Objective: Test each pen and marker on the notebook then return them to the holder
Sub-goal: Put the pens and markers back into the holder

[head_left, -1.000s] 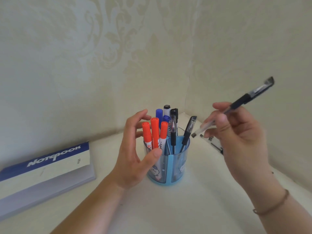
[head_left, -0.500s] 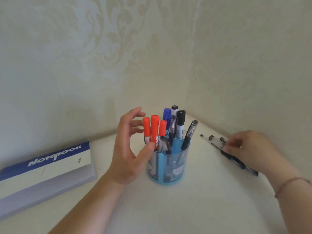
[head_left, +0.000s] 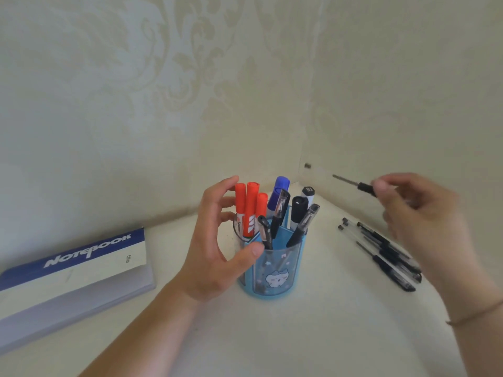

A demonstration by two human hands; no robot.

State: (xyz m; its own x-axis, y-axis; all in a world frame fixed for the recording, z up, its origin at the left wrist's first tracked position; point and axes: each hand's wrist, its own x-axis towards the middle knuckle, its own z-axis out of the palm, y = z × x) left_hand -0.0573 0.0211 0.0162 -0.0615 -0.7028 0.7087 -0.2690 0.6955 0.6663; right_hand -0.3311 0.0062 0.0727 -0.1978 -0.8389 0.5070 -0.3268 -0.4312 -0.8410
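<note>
My left hand [head_left: 215,257] is wrapped around the side of the blue holder [head_left: 275,270], thumb pressed on its front wall and fingers curled behind the red markers, steadying it on the table [head_left: 299,336]. My right hand [head_left: 419,213] is raised above the table to the right of the holder, fingers pinched together on 1 black pen [head_left: 353,184]; its tip end points left toward the wall corner. The hand is motion-blurred, so the exact finger placement cannot be read.

Contents of the holder: 3 red markers [head_left: 250,208], 2 blue markers [head_left: 279,194], 2 black-capped markers [head_left: 300,210], and 3 black pens standing in the compartments. More black pens [head_left: 386,251], about 3, lie loose on the table, just beside each other, below my right hand. The notebook [head_left: 73,270] lies closed at the far left, well apart from the holder.

Step in hand, as I judge it: returning a pen to the holder.

Next move requires:
1. Swing the held pen upright over an open compartment.
2. Lower it clear of the pens already standing there.
3. Release, while the left hand holds the holder against tipping.
</note>
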